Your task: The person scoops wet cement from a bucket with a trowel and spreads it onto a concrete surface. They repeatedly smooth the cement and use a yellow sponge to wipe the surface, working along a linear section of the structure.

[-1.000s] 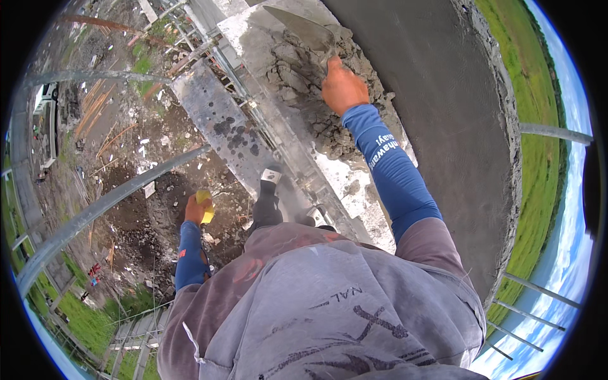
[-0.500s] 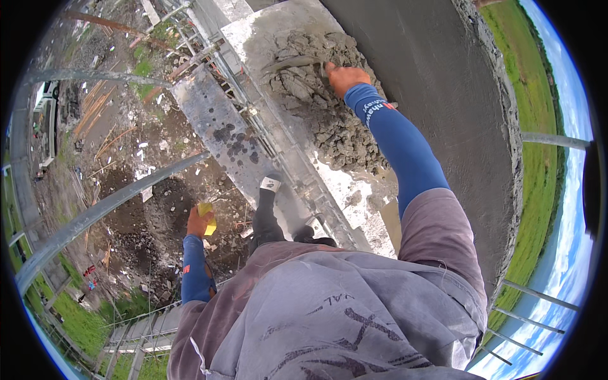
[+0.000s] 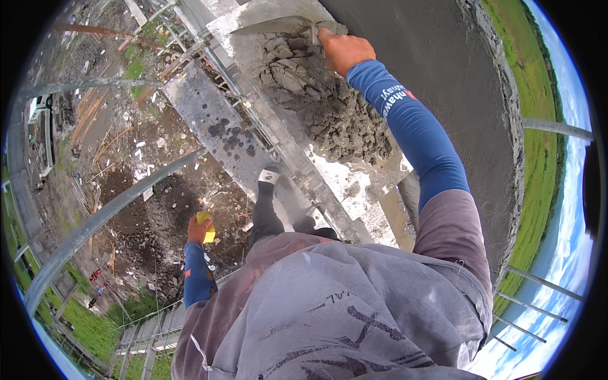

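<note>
My right hand (image 3: 347,50) is closed round the handle of a trowel (image 3: 273,25), whose long pointed blade reaches left over the far end of the mortar board. A heap of wet grey mortar (image 3: 316,95) lies on the pale board (image 3: 354,190), just nearer to me than the blade. Right of the heap runs a smooth grey mortar surface (image 3: 437,101). Low on the left, my left hand (image 3: 197,231) is closed on a yellow sponge-like block (image 3: 206,229), well away from the mortar. The fingers partly cover the block, so its exact kind is unclear.
My feet stand on a narrow metal scaffold plank (image 3: 215,126) with wet splashes. A curved metal rail (image 3: 114,212) crosses on the left, above muddy, rubble-strewn ground (image 3: 145,190) far below. The rough wall edge (image 3: 506,126) drops to grass on the right.
My right hand has moved farther out with the trowel, from the middle of the heap to the board's far end. The left hand still holds the yellow block, slightly lower.
</note>
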